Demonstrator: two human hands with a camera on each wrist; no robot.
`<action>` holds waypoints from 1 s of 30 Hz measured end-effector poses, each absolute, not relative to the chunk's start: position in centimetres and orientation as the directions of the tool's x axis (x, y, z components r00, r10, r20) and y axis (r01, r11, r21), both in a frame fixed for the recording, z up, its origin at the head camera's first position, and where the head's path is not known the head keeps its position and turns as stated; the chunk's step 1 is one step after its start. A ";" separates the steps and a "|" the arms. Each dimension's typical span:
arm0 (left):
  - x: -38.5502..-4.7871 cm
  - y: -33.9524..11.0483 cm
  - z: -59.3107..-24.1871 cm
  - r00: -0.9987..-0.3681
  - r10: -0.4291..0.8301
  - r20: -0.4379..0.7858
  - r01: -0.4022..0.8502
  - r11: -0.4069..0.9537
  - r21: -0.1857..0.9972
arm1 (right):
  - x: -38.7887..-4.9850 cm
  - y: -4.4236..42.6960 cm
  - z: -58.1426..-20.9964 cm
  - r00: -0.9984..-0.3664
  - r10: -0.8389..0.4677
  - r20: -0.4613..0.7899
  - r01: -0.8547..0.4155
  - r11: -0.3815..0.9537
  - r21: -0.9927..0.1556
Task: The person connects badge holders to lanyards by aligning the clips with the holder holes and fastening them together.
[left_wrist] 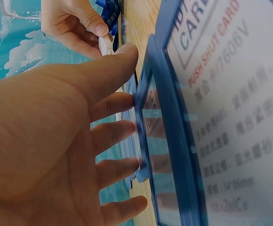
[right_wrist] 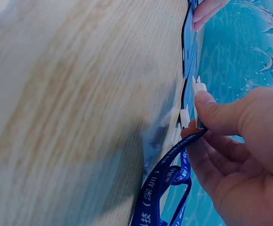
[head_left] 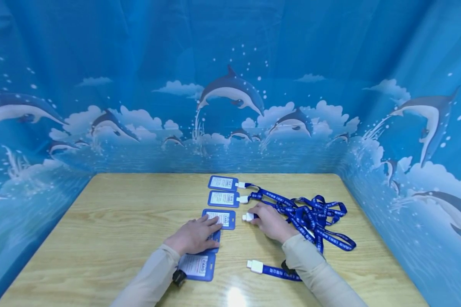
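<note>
In the head view my left hand (head_left: 194, 236) lies with spread fingers over a blue card holder (head_left: 226, 219) and a second one (head_left: 214, 248) partly hidden under it. A third holder (head_left: 199, 267) lies nearer, by the wrist. My right hand (head_left: 272, 222) pinches the white clip (head_left: 248, 217) of a blue lanyard, a short gap right of the holder's slotted end. The right wrist view shows thumb and fingers on that clip (right_wrist: 200, 104), the blue strap (right_wrist: 157, 181) hanging below. Fingers of my left hand (left_wrist: 56, 122) look straight in the left wrist view.
Two card holders (head_left: 223, 183) (head_left: 223, 198) with lanyards clipped on lie at the back. Tangled blue lanyards (head_left: 311, 215) are heaped on the right. Another white clip (head_left: 255, 266) with its strap lies near the front. A dolphin-print curtain (head_left: 230, 140) surrounds the wooden table (head_left: 130, 204).
</note>
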State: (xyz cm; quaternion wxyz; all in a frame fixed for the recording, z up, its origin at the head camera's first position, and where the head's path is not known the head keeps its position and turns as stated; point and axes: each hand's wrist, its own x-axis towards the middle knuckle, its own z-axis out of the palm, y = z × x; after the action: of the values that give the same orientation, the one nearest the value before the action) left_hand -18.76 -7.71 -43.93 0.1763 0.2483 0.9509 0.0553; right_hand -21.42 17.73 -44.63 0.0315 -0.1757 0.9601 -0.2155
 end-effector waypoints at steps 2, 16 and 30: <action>-18.8 -7.7 -44.0 -0.814 0.493 -0.307 0.454 0.870 0.194 | -21.4 17.7 -44.7 -0.935 -0.353 0.017 -0.326 0.845 -0.424; -18.8 -7.5 -44.1 -0.812 0.485 -0.326 0.445 0.875 0.193 | -21.5 17.4 -44.8 -0.934 -0.358 0.008 -0.331 0.855 -0.400; -19.1 -7.0 -44.3 -0.812 0.475 -0.340 0.436 0.880 0.187 | -21.8 17.4 -45.2 -0.927 -0.374 0.013 -0.350 0.856 -0.380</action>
State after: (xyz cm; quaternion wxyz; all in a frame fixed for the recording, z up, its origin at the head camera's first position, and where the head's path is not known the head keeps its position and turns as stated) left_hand -19.06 -7.02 -44.29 0.1916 0.2395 0.9505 0.0503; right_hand -21.81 17.38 -45.16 0.0306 -0.1880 0.9629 -0.1913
